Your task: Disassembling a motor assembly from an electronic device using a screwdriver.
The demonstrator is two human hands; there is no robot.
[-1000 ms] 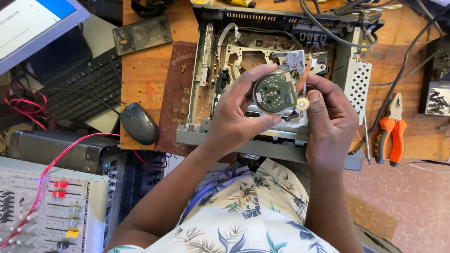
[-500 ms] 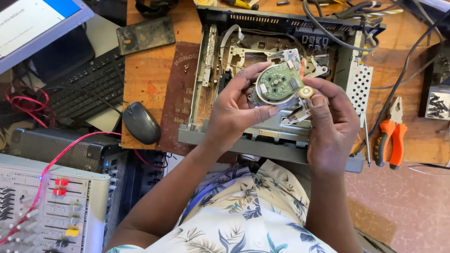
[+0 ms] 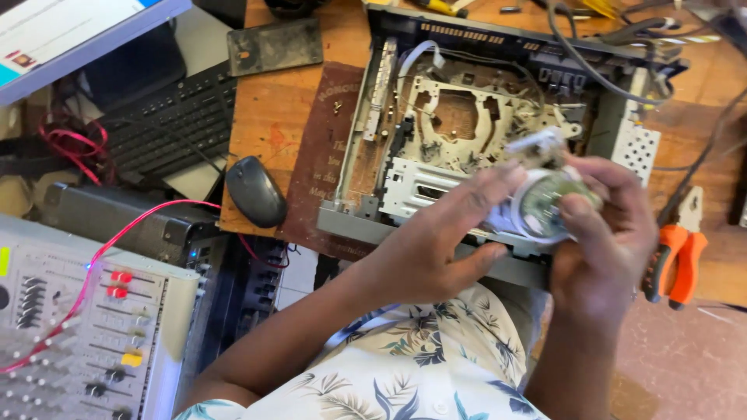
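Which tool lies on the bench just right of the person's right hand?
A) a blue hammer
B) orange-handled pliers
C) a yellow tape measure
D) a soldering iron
B: the orange-handled pliers lie on the wooden bench beside the right hand, which, together with the left hand, holds the round drum part over the opened player chassis.

A mouse (image 3: 255, 190) lies left of the opened player chassis (image 3: 467, 132), pliers (image 3: 675, 253) to its right.
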